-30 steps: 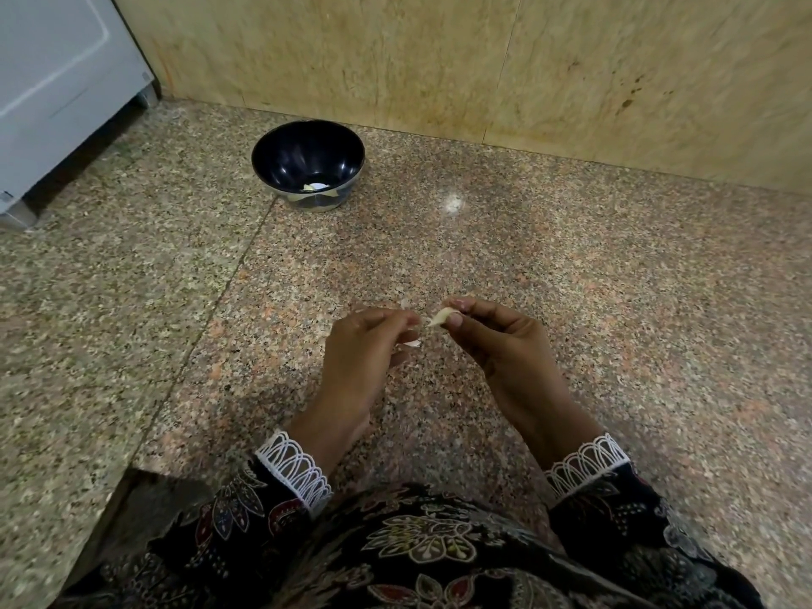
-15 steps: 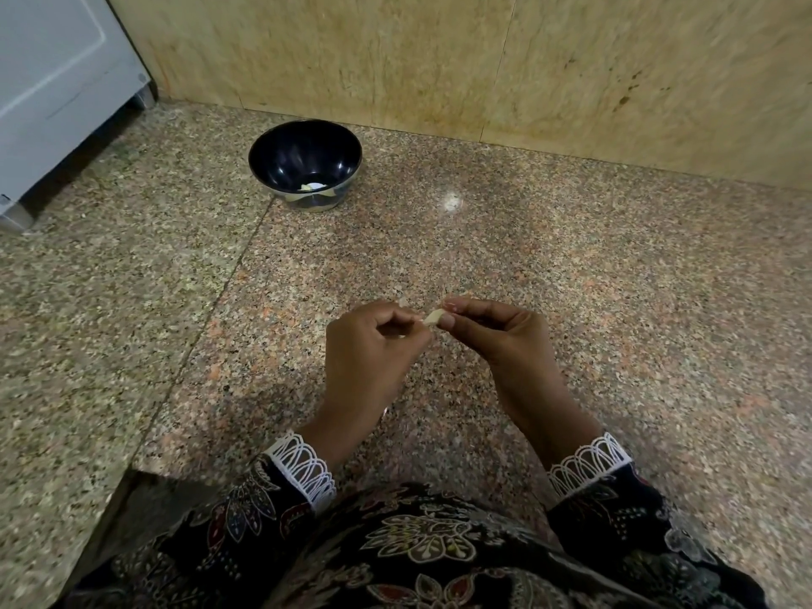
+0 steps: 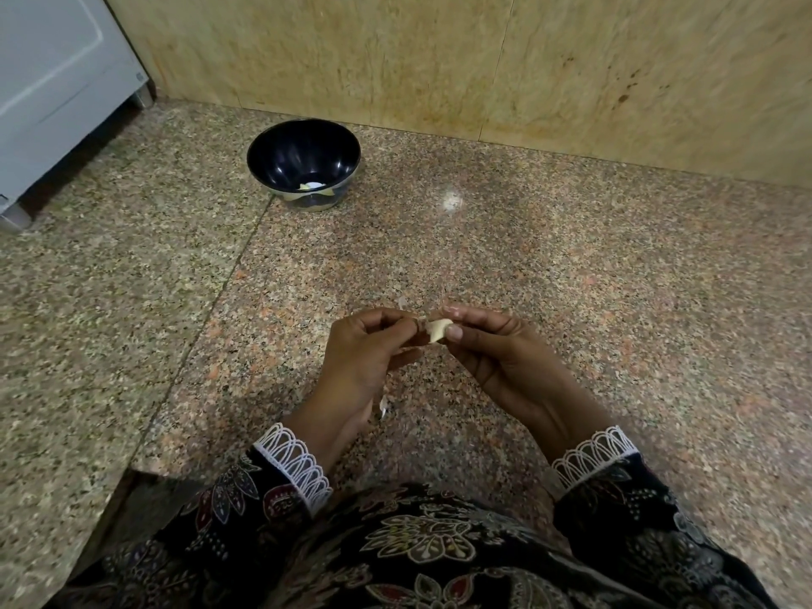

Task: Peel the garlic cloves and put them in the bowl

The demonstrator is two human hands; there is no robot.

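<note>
A pale garlic clove (image 3: pixel 438 330) is held between both hands above the speckled granite floor. My right hand (image 3: pixel 496 353) pinches it between thumb and fingers. My left hand (image 3: pixel 367 351) pinches its left end, where a bit of skin sticks out. A dark blue bowl (image 3: pixel 281 145) stands on the floor far ahead to the left, with a few pale pieces at its bottom (image 3: pixel 313 186).
A thin scrap of garlic skin (image 3: pixel 383 406) lies on the floor under my left wrist. A beige stone wall (image 3: pixel 483 59) runs along the back. A white appliance (image 3: pixel 52 81) on short feet stands at the far left.
My left hand's fingers have shifted on the clove's left end, and more of the clove now shows between the hands. Both hands stay in the same spot.
</note>
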